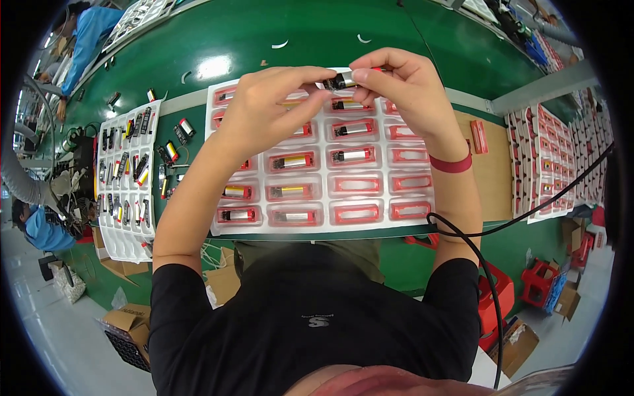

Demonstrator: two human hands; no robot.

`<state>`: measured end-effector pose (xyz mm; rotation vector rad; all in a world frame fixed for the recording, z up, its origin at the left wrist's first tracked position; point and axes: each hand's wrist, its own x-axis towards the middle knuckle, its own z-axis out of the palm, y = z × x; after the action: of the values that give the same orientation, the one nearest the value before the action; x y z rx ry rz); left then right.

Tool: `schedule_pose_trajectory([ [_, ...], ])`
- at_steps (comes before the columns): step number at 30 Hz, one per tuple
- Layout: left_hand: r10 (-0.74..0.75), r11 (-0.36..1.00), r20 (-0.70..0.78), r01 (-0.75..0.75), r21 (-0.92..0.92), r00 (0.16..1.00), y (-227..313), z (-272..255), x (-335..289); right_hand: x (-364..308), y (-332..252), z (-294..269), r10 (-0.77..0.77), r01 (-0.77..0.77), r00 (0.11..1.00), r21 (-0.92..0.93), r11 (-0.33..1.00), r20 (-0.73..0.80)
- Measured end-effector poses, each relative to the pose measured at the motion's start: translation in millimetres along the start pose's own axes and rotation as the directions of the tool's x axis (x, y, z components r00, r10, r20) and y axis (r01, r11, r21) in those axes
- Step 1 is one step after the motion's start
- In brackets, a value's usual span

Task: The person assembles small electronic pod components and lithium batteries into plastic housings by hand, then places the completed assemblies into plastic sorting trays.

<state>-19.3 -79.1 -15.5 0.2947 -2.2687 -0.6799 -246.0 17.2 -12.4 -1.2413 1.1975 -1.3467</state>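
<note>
Above the far rows of the white tray, both my hands are at one small battery assembly, with a silver cell and a black end. My right hand pinches its silver body between thumb and fingers, and a bit of red shows past the fingertips. At the black end, the index finger and thumb of my left hand close in from the left; their exact contact is hard to see. Below, red frames sit in the tray's pockets. Several hold silver or yellow cells; others in the right columns hold no cell.
Left of the tray, loose battery assemblies lie on the green table beside another white tray of them. A red frame lies on brown cardboard at right, before stacked trays. A black cable crosses my right forearm.
</note>
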Motion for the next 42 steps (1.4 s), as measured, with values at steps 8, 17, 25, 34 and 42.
schedule_pose_trajectory([
  [8,-0.185,0.981,-0.106,0.177,-0.082,0.977,7.1,17.0,-0.3,-5.0,-7.4,2.5,-0.025,0.025,1.000,-0.035,0.999,0.011],
  [17,-0.400,0.902,-0.167,0.354,-0.249,0.901,-2.9,39.2,-5.3,-19.6,-22.1,13.5,-0.175,0.167,0.985,-0.366,0.916,0.012],
  [25,-0.398,0.885,0.163,0.425,-0.190,0.903,26.9,69.4,-28.6,-19.0,-29.7,-8.1,-0.451,0.331,0.878,-0.475,0.815,-0.163],
  [34,0.009,0.988,0.526,-0.087,0.124,0.850,44.4,88.9,-54.9,-18.4,-39.1,-12.4,-0.216,0.230,0.958,0.054,0.972,-0.186],
  [42,-0.627,0.061,0.450,0.616,-0.785,0.636,12.2,26.1,-20.2,-20.5,-26.1,-14.3,-0.275,0.273,0.960,-0.036,0.961,-0.055],
])
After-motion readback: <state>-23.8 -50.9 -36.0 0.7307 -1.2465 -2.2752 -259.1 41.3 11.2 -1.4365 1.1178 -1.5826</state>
